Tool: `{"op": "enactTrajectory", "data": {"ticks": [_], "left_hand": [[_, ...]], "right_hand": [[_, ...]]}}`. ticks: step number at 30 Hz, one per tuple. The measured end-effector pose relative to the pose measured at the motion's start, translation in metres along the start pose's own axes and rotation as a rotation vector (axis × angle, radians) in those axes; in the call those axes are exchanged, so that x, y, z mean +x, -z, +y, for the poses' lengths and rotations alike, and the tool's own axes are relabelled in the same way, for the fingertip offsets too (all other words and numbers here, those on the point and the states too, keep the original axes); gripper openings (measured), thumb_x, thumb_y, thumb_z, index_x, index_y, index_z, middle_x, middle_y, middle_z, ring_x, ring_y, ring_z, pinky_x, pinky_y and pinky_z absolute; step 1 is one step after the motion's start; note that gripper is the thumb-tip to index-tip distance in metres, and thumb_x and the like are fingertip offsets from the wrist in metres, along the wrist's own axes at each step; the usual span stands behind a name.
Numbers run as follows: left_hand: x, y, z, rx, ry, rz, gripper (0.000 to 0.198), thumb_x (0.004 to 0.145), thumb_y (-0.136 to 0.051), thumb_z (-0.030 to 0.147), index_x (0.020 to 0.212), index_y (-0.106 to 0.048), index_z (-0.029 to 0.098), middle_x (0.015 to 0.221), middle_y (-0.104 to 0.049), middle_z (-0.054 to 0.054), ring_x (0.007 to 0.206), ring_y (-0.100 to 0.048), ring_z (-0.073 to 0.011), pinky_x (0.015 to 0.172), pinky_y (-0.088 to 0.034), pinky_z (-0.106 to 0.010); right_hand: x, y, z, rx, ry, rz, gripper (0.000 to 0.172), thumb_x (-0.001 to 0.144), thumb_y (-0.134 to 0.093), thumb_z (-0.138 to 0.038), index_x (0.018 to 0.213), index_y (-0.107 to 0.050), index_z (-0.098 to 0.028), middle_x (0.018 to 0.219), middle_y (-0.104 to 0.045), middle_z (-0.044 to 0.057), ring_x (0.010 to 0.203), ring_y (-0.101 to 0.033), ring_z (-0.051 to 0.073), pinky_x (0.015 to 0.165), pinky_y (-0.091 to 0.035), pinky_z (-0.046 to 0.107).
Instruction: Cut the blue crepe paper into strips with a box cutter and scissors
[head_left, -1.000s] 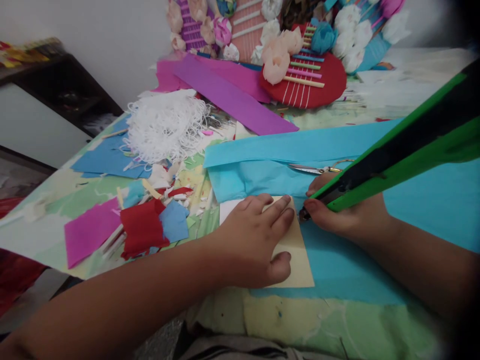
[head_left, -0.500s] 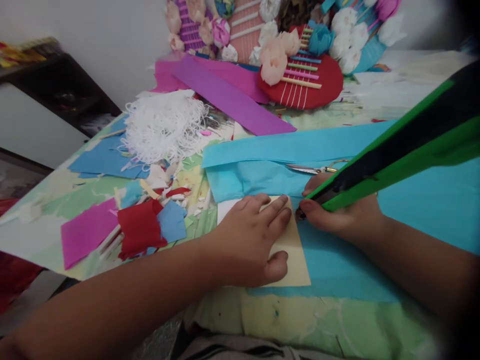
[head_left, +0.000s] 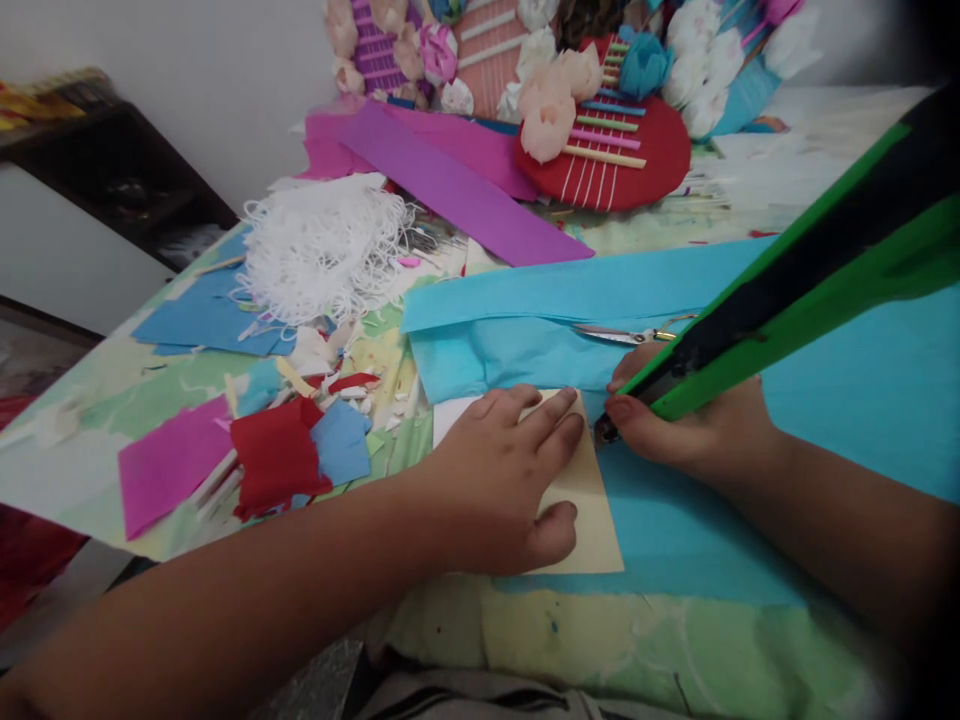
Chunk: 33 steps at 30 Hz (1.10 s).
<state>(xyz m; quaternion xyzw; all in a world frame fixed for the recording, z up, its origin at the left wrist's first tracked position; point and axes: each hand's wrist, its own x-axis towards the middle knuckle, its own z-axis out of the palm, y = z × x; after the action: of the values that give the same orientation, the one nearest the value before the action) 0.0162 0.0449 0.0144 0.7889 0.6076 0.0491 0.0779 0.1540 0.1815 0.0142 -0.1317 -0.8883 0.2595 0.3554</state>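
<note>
My left hand (head_left: 504,476) lies flat, fingers spread, pressing a cream card (head_left: 592,510) down on a sheet of light blue paper (head_left: 675,530). My right hand (head_left: 694,425) is closed around a long green and black pen-like tool (head_left: 795,290), its dark tip touching the blue paper just right of the card's top corner. The tool's shaft runs up and to the right, out of view. Small scissors (head_left: 634,335) lie on the blue paper just beyond my right hand.
Left of the card lie scraps of red (head_left: 274,455), blue and magenta paper (head_left: 169,460). A heap of white shredded paper (head_left: 322,245) sits further back. A purple strip (head_left: 457,190) and paper-flower decorations (head_left: 600,120) stand at the table's far side. A dark shelf (head_left: 112,180) is at left.
Almost nothing differs. Both hands stay in place on the card and the blue paper; the view shifts slightly.
</note>
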Motion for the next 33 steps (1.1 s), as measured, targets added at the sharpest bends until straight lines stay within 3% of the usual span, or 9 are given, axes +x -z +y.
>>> {"op": "enactTrajectory", "data": {"ticks": [10,16,27,33], "left_hand": [[0.0001,0.0003,0.0000,-0.015,-0.004,0.040,0.060,0.075,-0.045,0.040,0.126,-0.045,0.007,0.140,-0.034,-0.014,0.118,-0.035,-0.0350,0.097,-0.031,-0.052],[0.0008,0.0006,0.0001,-0.005,0.002,0.008,0.064,0.076,-0.044,0.041,0.130,-0.040,0.006,0.141,-0.032,-0.014,0.121,-0.033,-0.0352,0.098,-0.030,-0.052],[0.0004,0.0005,0.0001,-0.001,-0.007,-0.006,0.065,0.078,-0.042,0.041,0.132,-0.038,0.005,0.142,-0.030,-0.014,0.124,-0.030,-0.0340,0.101,-0.027,-0.050],[0.0005,-0.0006,-0.0006,-0.006,-0.013,0.046,0.061,0.076,-0.044,0.041,0.126,-0.045,0.006,0.140,-0.035,-0.015,0.120,-0.034,-0.0350,0.099,-0.030,-0.051]], "right_hand": [[-0.0004,-0.0009,-0.0037,-0.062,0.075,-0.073,0.023,0.067,-0.059,-0.025,0.054,-0.040,-0.021,0.050,-0.048,-0.003,0.046,-0.046,0.010,0.044,-0.037,0.026],[0.0000,0.0013,-0.0021,0.047,0.046,-0.001,0.023,0.067,-0.059,-0.023,0.055,-0.040,-0.022,0.049,-0.049,-0.004,0.047,-0.049,0.011,0.045,-0.040,0.026],[0.0009,-0.0007,-0.0006,0.052,0.031,-0.011,0.023,0.066,-0.058,-0.022,0.053,-0.039,-0.022,0.047,-0.047,-0.005,0.047,-0.050,0.012,0.048,-0.041,0.028],[-0.0009,0.0003,-0.0030,-0.041,0.069,-0.106,0.024,0.067,-0.060,-0.027,0.055,-0.041,-0.021,0.052,-0.049,-0.003,0.047,-0.046,0.011,0.046,-0.037,0.027]]}}
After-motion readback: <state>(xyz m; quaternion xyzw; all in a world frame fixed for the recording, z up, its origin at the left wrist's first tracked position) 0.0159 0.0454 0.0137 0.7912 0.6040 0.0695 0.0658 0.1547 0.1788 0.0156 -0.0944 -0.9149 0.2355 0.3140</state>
